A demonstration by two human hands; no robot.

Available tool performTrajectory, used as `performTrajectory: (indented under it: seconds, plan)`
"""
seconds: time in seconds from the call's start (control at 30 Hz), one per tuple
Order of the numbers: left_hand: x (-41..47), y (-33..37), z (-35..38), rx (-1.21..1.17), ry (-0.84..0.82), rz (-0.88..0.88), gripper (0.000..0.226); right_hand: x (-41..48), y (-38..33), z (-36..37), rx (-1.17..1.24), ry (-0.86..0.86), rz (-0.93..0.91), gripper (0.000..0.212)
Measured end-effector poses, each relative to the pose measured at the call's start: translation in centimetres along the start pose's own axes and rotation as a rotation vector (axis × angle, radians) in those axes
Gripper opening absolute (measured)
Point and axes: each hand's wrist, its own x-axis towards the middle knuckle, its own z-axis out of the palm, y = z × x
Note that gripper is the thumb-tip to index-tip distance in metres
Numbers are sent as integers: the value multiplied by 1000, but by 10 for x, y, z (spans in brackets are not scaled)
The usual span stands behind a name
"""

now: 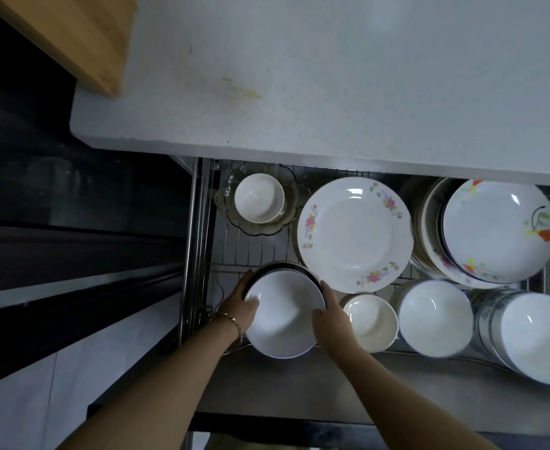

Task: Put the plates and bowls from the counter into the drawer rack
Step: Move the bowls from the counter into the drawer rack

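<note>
A large white bowl (pixel 283 316) with a dark outer rim sits at the front left of the wire drawer rack (pixel 254 245). My left hand (pixel 242 303) grips its left rim and my right hand (pixel 328 316) grips its right rim. The rack also holds a floral plate (pixel 353 233), a stack of plates (pixel 494 228) with an orange flower pattern, a small cream bowl (pixel 372 321), white bowls (pixel 434 316), and a stack of bowls (pixel 536 336) at the right. A small white bowl (pixel 259 198) rests on a glass dish at the back left.
The pale speckled counter (pixel 332 76) overhangs the back of the open drawer and carries a yellow stain. A wooden board (pixel 69 34) lies at its far left. A dark cabinet front (pixel 72 196) stands left of the drawer.
</note>
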Motion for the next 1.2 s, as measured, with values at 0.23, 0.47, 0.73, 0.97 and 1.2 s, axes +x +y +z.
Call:
performTrajectory:
  seconds: [0.23,0.47,0.73,0.97,1.2]
  plan:
    - [-1,1,2,44,7,1,68,3,2,-6,-42,-13,-36,68]
    - [-7,7,-3,182,-46,-52,87,-7,-1,-17,-58,-39,-6,64]
    - [-69,83,-30,146,270,232,20,-39,-42,-88,-260,-71,-190,42]
    - [-129,185,-80,52,298,317,17,-77,-147,-170,-307,-64,-496,27]
    - [-113,274,-155,-83,442,404,20,-83,-280,-233,-39,1,-521,17]
